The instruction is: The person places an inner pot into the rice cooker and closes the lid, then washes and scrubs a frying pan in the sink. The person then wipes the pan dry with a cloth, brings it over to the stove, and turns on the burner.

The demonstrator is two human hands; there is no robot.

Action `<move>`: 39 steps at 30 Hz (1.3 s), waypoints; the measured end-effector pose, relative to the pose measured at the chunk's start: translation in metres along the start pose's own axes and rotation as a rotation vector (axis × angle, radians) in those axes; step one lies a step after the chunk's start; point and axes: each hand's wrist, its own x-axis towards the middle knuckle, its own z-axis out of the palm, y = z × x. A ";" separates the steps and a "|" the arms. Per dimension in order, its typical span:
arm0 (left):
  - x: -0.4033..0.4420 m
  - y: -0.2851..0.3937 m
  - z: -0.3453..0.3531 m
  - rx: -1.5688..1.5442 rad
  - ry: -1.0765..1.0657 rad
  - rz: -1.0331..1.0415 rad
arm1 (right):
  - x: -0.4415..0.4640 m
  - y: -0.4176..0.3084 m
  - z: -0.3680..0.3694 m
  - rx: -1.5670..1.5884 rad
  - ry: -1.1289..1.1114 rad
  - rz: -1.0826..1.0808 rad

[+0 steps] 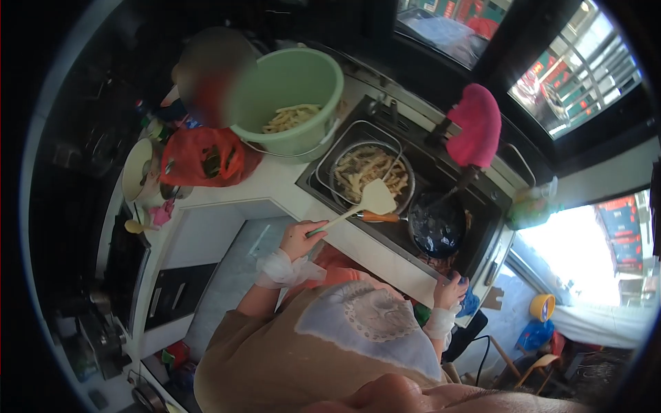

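left hand [297, 239]: closed round spatula [377, 198]; careless flick could scatter strips [365, 164]
right hand [450, 292]: at blue cloth [469, 303], can't tell grip
wooden handle [380, 217]: spatula bump might jolt wok [437, 226]

Tabletop [275, 177] layout — bag [184, 160] at left; bucket [292, 146] right of it, strips [292, 118] inside; then the sink [318, 191], holding the strip-filled bowl [412, 175] at left — pan [438, 226] at right

Texts, labels: none readable | brands, numbers: none readable | signs: unreadable
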 end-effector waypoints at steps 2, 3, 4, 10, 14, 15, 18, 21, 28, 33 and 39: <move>-0.004 -0.004 -0.017 0.004 0.012 0.008 | -0.003 -0.027 0.002 0.090 -0.054 -0.120; -0.004 -0.004 -0.026 0.003 -0.007 0.024 | -0.004 -0.045 -0.001 0.098 -0.059 -0.147; -0.006 -0.004 -0.036 0.006 0.010 0.025 | -0.002 -0.057 -0.002 0.104 -0.057 -0.163; -0.009 -0.029 -0.086 0.091 0.113 0.002 | -0.023 -0.165 -0.023 0.731 -0.547 -0.423; 0.004 -0.068 -0.121 0.126 0.012 0.028 | -0.089 -0.282 -0.083 0.737 -1.043 -0.789; 0.008 -0.077 -0.134 0.187 -0.032 0.041 | -0.110 -0.321 -0.099 0.737 -1.177 -0.836; 0.011 -0.099 -0.173 0.166 -0.054 0.023 | -0.173 -0.435 -0.097 0.832 -0.991 -1.132; 0.011 -0.165 -0.182 0.183 -0.006 0.142 | -0.226 -0.567 -0.065 1.028 -0.521 -1.246; -0.015 -0.166 -0.210 0.117 -0.040 0.091 | -0.228 -0.834 0.046 0.379 -0.230 -0.844; -0.052 -0.181 -0.225 0.029 0.038 -0.061 | -0.187 -0.870 0.227 -0.359 0.138 -1.419; -0.058 -0.180 -0.249 0.005 0.022 -0.139 | -0.162 -0.897 0.294 -0.277 -0.240 -1.231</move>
